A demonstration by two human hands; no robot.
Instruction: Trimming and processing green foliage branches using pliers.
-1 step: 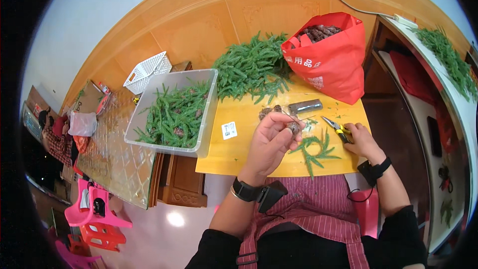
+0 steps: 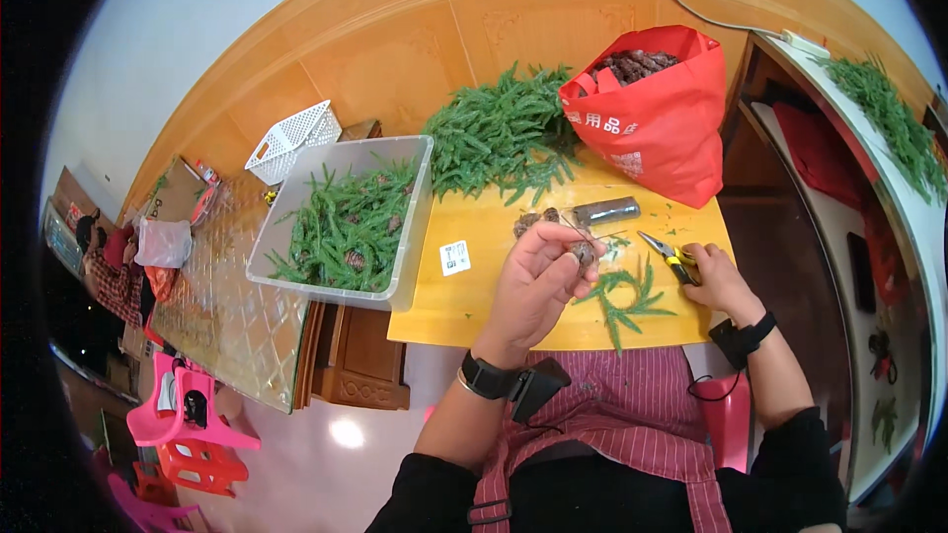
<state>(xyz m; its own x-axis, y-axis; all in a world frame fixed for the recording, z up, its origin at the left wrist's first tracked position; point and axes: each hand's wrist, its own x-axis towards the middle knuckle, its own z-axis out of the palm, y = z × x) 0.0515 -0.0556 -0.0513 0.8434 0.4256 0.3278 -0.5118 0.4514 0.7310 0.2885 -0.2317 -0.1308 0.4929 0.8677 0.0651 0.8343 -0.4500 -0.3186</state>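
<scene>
Left hand (image 2: 541, 284): thumb and fingers pinched on a small brown pine cone (image 2: 584, 254), raised over the front of the table (image 2: 464, 316). A thin dark wire (image 2: 581, 230) shows at the fingertips; can't tell how it's fixed to the cone. Right hand (image 2: 719, 281): clamped on the handles of the yellow-and-black pliers (image 2: 667, 255), nose pointing away to the left.

Doing this hold well, my take: pinch the cone by its firm body, light pressure, since dry scales likely snap. Keep the wire clear of the thumb so it doesn't bend or prick. Pliers well back on the handles, nose off the green sprig (image 2: 624, 301), which lies curled on the table between the hands and would tangle easily.

Versus the earlier frame: basically no change. Same pinch, same pliers grip, sprig unmoved; only a very slight shift of the whole view.
</scene>
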